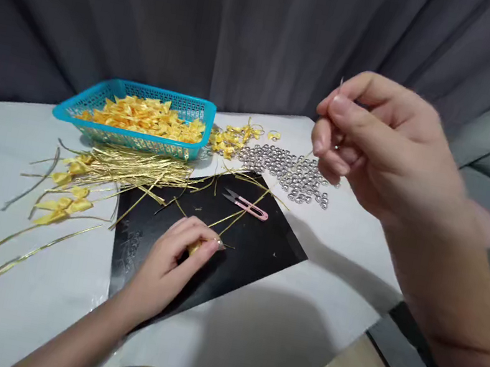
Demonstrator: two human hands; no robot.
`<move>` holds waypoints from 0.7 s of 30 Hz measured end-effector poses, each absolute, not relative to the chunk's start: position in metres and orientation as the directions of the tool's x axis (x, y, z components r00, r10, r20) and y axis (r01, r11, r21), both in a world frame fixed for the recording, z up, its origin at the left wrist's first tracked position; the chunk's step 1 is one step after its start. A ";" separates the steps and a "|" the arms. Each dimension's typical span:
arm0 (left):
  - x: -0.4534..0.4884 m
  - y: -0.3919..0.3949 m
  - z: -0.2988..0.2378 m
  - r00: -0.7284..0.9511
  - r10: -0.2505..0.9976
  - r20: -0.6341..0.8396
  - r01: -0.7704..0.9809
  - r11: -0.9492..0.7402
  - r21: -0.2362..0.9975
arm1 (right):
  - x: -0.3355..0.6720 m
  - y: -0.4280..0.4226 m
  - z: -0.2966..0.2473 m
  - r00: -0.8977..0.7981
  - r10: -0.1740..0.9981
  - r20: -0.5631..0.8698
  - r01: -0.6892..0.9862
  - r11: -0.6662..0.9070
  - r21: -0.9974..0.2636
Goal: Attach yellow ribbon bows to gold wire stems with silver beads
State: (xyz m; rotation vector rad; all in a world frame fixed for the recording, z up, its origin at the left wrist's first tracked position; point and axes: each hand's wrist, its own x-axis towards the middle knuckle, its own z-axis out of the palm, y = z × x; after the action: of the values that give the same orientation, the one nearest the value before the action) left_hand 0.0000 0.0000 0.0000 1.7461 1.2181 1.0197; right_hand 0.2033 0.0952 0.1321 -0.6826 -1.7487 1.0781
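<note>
My left hand (183, 252) rests over the black mat, its fingers closed round a yellow ribbon flower (194, 247) that is mostly hidden. A small shiny bead (218, 243) shows at its fingertips. Raised high at the right, my right hand (377, 134) pinches a needle (341, 82), with only a thin tip standing out above the thumb and forefinger. A pale thread (307, 155) slants down from below this hand toward the left hand. Pink thread snips (248, 205) lie on the mat beyond the left hand, under or beside some gold cords.
A blue plastic basket (207, 129) of yellow ribbon flowers stands at the back. Gold cords (143, 170) are heaped before it on the white table (245, 342). Silver beads (290, 169) spread behind the black mat (257, 246). Finished-looking flower loops (234, 137) lie near them.
</note>
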 end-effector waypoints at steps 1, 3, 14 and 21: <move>0.001 0.000 0.000 0.216 0.962 0.169 0.357 -0.239 0.903 | 0.203 0.093 0.132 -0.396 0.813 0.426 -0.010 0.460 -0.888; 0.002 0.000 -0.001 0.194 0.970 0.149 0.367 -0.213 0.905 | 0.202 0.088 0.132 -0.388 0.817 0.427 -0.004 0.462 -0.887; 0.003 -0.003 -0.003 0.130 0.982 0.139 0.336 -0.175 0.925 | 0.207 0.084 0.126 -0.354 0.815 0.459 0.002 0.491 -0.871; 0.005 -0.003 -0.005 0.104 0.987 0.121 0.360 -0.151 0.921 | 0.218 0.102 0.116 -0.328 0.782 0.530 0.031 0.570 -0.821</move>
State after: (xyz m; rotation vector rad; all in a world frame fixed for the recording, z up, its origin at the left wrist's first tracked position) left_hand 0.0054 -0.0030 -0.0045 1.6271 1.3473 1.0489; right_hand 0.2177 0.1019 0.1157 -0.6746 -1.7497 0.8917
